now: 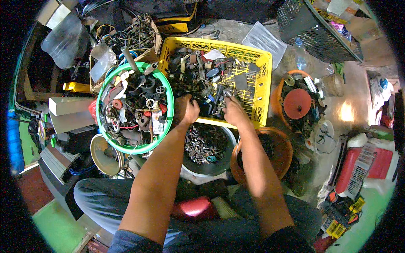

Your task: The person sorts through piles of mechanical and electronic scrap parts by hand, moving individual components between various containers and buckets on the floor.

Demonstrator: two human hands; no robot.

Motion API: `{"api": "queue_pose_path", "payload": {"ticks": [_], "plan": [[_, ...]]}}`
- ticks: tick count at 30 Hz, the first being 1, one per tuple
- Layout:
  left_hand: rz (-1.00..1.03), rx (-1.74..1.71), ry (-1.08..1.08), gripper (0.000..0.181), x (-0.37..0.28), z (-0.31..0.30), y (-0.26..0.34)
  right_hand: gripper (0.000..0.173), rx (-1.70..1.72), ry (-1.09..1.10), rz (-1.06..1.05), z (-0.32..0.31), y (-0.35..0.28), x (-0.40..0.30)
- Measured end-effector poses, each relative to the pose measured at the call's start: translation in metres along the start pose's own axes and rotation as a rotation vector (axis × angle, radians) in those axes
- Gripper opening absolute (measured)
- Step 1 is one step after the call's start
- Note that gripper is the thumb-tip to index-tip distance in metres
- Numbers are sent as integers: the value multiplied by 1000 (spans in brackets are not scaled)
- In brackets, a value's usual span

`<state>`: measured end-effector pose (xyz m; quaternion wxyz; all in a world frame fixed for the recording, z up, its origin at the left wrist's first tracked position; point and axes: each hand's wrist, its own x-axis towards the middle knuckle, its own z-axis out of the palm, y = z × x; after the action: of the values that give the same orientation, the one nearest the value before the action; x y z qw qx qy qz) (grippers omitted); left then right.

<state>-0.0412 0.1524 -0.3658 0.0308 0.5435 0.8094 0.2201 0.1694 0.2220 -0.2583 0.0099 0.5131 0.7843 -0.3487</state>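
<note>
A yellow plastic crate (267,91) in front of me holds mixed metal and plastic parts. My left hand (190,110) is at the crate's near left corner, beside the green-rimmed basket (171,107) of mixed scrap parts; its fingers are curled, and what they hold, if anything, is hidden. Inside the crate's near side, my right hand (234,110) has its fingertips on a small metal part (227,94) among the pile. A dark cylindrical part (219,91) lies just left of those fingertips. Below the crate, a round metal basin (221,167) contains many small metal pieces, partly under my left forearm.
An orange-brown bucket (286,142) stands under my right forearm. Beyond it is an orange tub (278,95) with a red disc. A cardboard box (157,38) of tangled cables stands at the back left, and a dark perforated basket (316,34) at the back right.
</note>
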Motion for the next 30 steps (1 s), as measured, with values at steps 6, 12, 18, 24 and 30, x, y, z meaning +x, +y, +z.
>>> {"api": "queue_pose_path", "payload": {"ticks": [6, 12, 18, 24, 30], "plan": [[-59, -122, -37, 30, 3, 12, 34, 52, -194, -17, 195, 2, -16, 11], [146, 82, -56, 31, -20, 112, -59, 49, 74, 13, 254, 15, -38, 14], [240, 52, -34, 24, -20, 124, -14, 42, 67, 61, 354, 22, -4, 14], [282, 109, 49, 24, -23, 132, -53, 40, -94, -55, 211, 30, -15, 24], [252, 184, -66, 28, -28, 154, -51, 61, -89, -80, 220, 13, -20, 20]]}}
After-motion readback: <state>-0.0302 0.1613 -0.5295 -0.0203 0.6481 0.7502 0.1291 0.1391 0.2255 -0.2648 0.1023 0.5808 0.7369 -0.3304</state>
